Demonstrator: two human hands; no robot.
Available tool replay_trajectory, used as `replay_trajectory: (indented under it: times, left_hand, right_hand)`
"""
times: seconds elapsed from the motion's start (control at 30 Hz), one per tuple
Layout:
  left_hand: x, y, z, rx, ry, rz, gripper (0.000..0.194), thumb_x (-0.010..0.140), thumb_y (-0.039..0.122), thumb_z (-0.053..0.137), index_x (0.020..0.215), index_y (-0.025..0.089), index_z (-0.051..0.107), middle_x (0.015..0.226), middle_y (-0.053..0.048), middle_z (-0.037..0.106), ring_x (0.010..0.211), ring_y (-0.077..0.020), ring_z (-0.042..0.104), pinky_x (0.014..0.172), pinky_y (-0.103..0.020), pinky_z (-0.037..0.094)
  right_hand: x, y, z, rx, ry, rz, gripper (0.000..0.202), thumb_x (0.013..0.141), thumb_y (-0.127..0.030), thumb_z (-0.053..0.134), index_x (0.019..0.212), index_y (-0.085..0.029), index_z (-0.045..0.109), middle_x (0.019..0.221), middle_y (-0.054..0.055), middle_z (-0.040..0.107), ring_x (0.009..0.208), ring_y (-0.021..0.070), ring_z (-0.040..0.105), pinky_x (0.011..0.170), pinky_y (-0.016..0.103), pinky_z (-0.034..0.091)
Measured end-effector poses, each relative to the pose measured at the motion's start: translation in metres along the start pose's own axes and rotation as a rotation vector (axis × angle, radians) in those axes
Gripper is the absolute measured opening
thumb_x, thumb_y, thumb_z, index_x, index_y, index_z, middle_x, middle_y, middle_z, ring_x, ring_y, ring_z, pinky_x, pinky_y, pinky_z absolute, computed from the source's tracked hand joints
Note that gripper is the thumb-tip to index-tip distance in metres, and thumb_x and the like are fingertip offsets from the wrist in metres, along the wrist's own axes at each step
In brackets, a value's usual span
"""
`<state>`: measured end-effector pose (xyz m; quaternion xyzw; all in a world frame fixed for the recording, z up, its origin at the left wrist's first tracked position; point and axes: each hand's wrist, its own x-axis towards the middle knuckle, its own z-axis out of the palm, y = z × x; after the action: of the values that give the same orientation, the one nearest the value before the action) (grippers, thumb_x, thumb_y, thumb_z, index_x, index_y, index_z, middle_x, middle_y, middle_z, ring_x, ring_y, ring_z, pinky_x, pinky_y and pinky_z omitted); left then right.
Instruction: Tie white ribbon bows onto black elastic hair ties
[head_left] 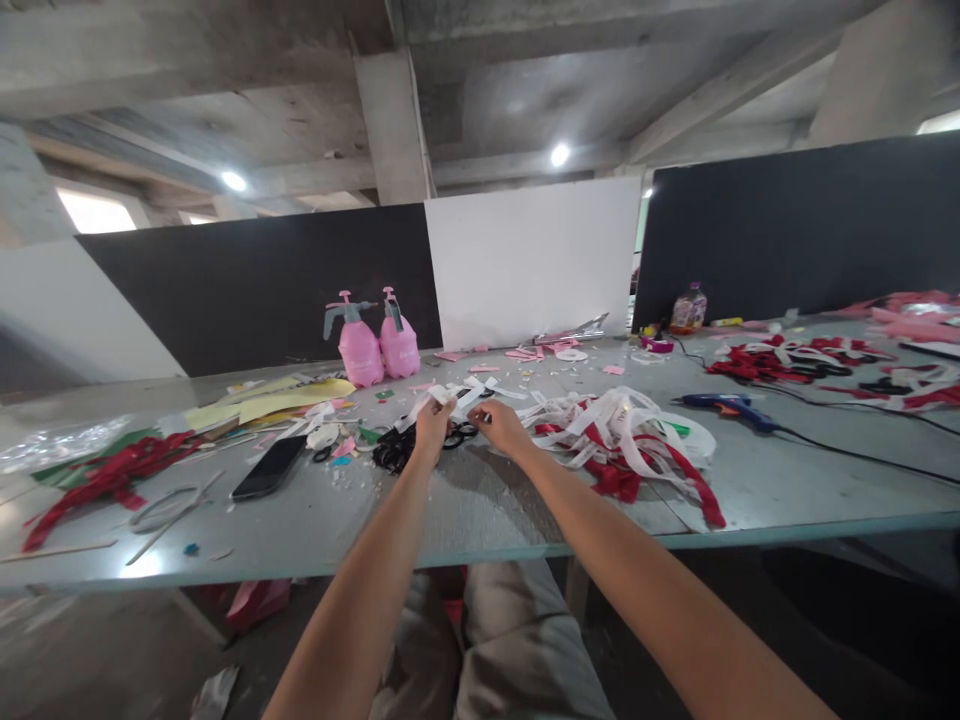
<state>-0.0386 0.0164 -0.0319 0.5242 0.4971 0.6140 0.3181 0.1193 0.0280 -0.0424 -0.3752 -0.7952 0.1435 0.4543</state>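
Observation:
My left hand is closed, its fingers pinched at a white strip beside a black tangled bundle. To its right, my right hand is also closed, thumb and fingertips together over the table; what they hold is too small to make out. Between the hands lie small black rings. Just right of my right hand sits a heap of white ribbons mixed with red ribbons.
On the grey table are a black phone, red ribbons at left, two pink spray bottles at the back, a blue glue gun with a cord at right, and a bottle farther back.

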Motion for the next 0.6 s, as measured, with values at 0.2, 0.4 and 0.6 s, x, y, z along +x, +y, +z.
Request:
replay_trajectory:
  times: [0.2,0.4,0.6]
  left_hand:
    - [-0.0087,0.0045,0.007,-0.142,-0.293,-0.143,0.046,0.068,0.034,0.066,0.11,0.02,0.052,0.104,-0.005,0.061,0.062,-0.0074,0.058,0.049,-0.018,0.042]
    - [-0.0083,-0.0013,0.0087,-0.11,-0.322,-0.077,0.043,0.065,0.037,0.07,0.098,0.016,0.052,0.07,0.003,0.055,0.049,-0.0054,0.049,0.042,-0.017,0.033]
    - [-0.0053,0.0007,0.0073,-0.032,-0.153,0.088,0.05,0.065,0.039,0.07,0.105,0.018,0.051,0.065,0.006,0.054,0.045,-0.0045,0.041,0.046,-0.018,0.031]
  right_hand:
    - [0.0005,-0.0001,-0.0025,0.034,0.16,0.06,0.017,0.085,-0.028,0.05,0.089,-0.016,0.062,0.086,0.005,0.063,0.077,0.0149,0.056,0.072,0.025,0.04]
    - [-0.0024,-0.0013,-0.0009,0.061,0.035,0.041,0.019,0.084,-0.025,0.05,0.098,-0.018,0.06,0.081,0.002,0.063,0.066,0.0132,0.054,0.063,0.022,0.038]
    - [-0.0019,-0.0041,-0.0025,0.085,0.0,0.056,0.023,0.083,-0.029,0.051,0.101,-0.019,0.064,0.079,0.002,0.064,0.064,0.0129,0.054,0.062,0.022,0.036]
